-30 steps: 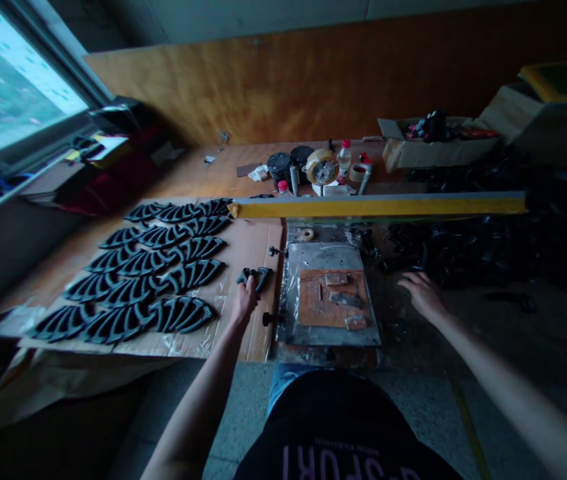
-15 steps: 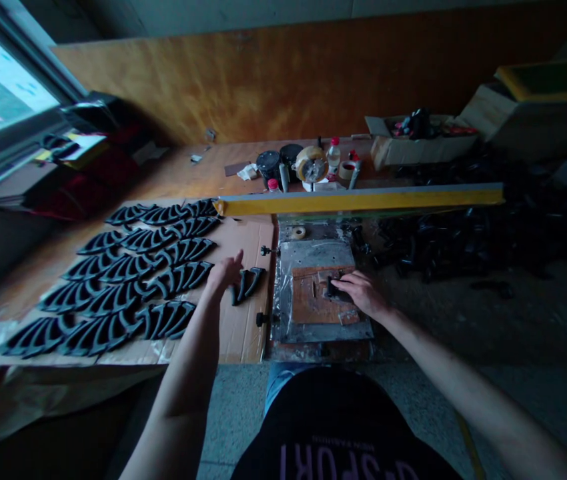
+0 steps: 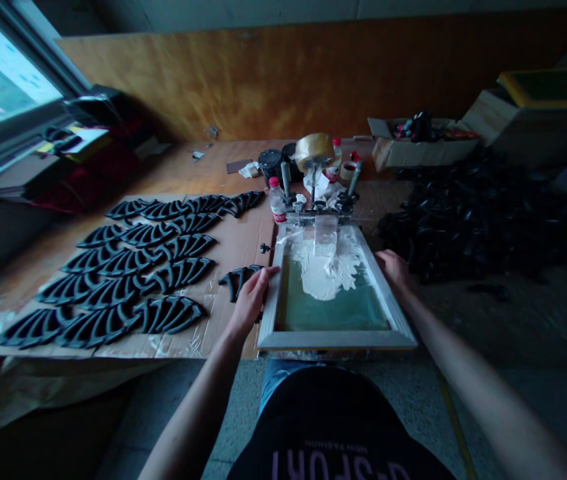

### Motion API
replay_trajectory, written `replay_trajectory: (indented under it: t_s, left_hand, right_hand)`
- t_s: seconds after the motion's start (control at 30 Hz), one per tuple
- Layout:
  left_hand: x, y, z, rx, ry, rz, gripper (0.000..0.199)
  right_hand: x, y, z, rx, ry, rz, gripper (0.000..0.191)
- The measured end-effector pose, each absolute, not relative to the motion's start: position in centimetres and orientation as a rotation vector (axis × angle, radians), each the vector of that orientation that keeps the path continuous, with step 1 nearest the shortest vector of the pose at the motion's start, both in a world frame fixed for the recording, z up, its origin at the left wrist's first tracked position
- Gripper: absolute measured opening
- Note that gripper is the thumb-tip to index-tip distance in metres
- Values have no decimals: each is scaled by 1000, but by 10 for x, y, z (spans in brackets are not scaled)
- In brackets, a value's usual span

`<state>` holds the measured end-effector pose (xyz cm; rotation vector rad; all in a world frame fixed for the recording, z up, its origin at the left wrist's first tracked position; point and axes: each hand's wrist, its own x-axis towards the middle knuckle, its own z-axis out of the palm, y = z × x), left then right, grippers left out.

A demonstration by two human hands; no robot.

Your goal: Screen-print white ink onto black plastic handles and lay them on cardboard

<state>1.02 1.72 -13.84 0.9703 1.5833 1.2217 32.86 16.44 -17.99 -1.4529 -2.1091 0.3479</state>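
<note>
A screen printing frame (image 3: 338, 340) with grey-white rails and green mesh lies lowered over the base in front of me. Thick white ink (image 3: 319, 277) is smeared over the mesh's far half, with a squeegee blade (image 3: 325, 235) above it. My left hand (image 3: 251, 297) grips the frame's left rail, fingers closed at its edge. On the opposite rail, my right hand (image 3: 394, 272) is closed at the side, its fingers partly hidden. Some curved black pieces (image 3: 236, 281) lie on cardboard just beyond my left hand. The jig under the frame is hidden.
Rows of curved black pieces (image 3: 128, 310) cover the cardboard (image 3: 228, 250) at left. A heap of dark parts (image 3: 483, 227) fills the right. Behind the frame stand a bottle (image 3: 276, 200), black tubs (image 3: 269, 163) and a tape roll (image 3: 314, 152). An open carton (image 3: 423, 150) sits farther back.
The screen frame has swung down from raised to flat, covering the wooden jig and the black piece. Both hands moved to its sides; my right hand let go of that piece.
</note>
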Motion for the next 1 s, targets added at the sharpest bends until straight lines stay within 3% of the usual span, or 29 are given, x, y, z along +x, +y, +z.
replay_trajectory:
  t_s: [0.07,0.17,0.23,0.37,0.57,0.67,0.77,0.93,1.0]
  left_hand:
    - [14,11,-175,898,1607,1154,69]
    - [19,13,-213,881,1658,1099,81]
    - [19,17,-222,897,1678,1071,79]
    - [15,20,-219,847,1633,1025,78]
    - [15,19,-216,749,1573,1074,78]
    - [15,20,-218,757,1545,1083,78]
    - [15,20,-220,760,1542,1088,77]
    - [15,20,-215,751,1568,1070,78]
    - [13,19,-204,763,1591,1056,79]
  right_hand:
    - [316,179,-163,-1407,-2096,213,30]
    - [270,187,-146,-1246,-2257,126,61]
    - [241,181,-144,-1210,-2425,181,52]
    - [234,147,-156,-1084,-2700,269,7]
    - [268,123,-153,-490,-2930,388,14]
    - [265,123,-156,-637,-2845,311,7]
    - [264,110,-168,-646,-2767,150,15]
    - [262,107,-165,-662,-2719,319,10]
    - [250,127,-151,-786,-2608,363,24]
